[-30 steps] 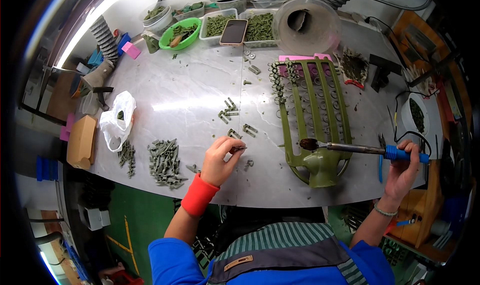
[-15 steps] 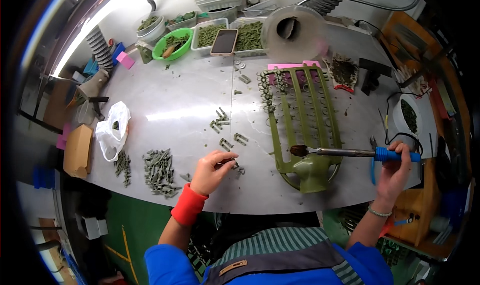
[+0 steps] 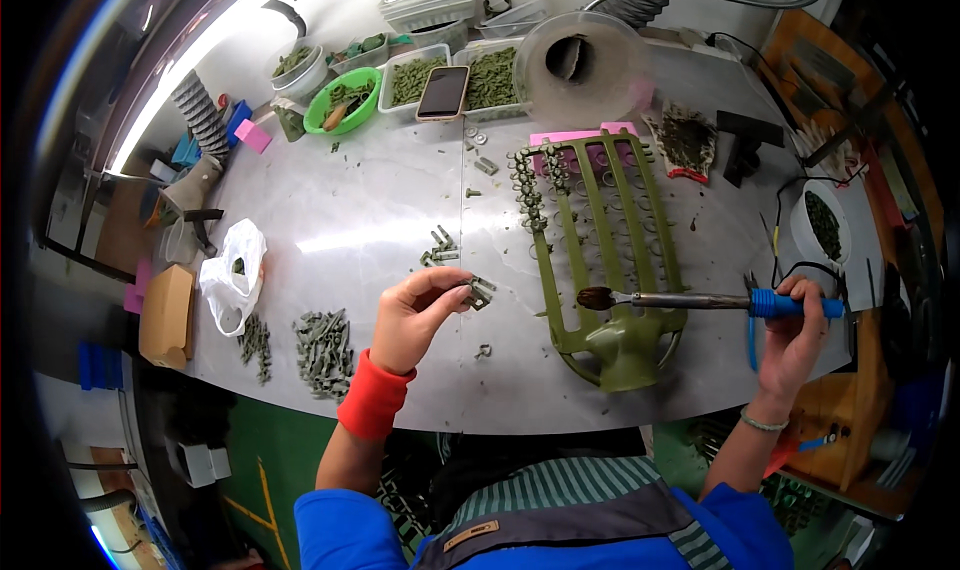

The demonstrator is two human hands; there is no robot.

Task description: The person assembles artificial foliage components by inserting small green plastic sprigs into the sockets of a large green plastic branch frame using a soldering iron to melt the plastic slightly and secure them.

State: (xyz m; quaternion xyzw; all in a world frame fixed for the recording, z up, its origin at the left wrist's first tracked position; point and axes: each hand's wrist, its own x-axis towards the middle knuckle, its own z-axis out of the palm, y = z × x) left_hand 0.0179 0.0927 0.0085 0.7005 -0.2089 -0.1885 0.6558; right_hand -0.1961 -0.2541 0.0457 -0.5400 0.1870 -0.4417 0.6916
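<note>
My left hand [image 3: 413, 315], with a red wristband, pinches a small grey-green plastic part [image 3: 480, 291] just above the white table [image 3: 340, 220]. My right hand [image 3: 792, 335] grips the blue handle of a soldering iron [image 3: 690, 300]. Its dark tip hovers over the lower part of a green fork-shaped plastic rack [image 3: 600, 250]. The rack lies flat, with small parts lined along its left prong. A few loose parts [image 3: 440, 250] lie between my left hand and the rack.
A pile of grey-green parts [image 3: 322, 342] and a white plastic bag [image 3: 232, 270] lie to the left. Trays of green parts [image 3: 420, 78], a green bowl [image 3: 340, 102], a phone [image 3: 444, 92] and a round clear hood [image 3: 580, 62] stand at the back. A white cup [image 3: 822, 230] sits right.
My left hand has lifted from the table with a small part pinched in its fingers. The soldering iron stays roughly in place over the rack.
</note>
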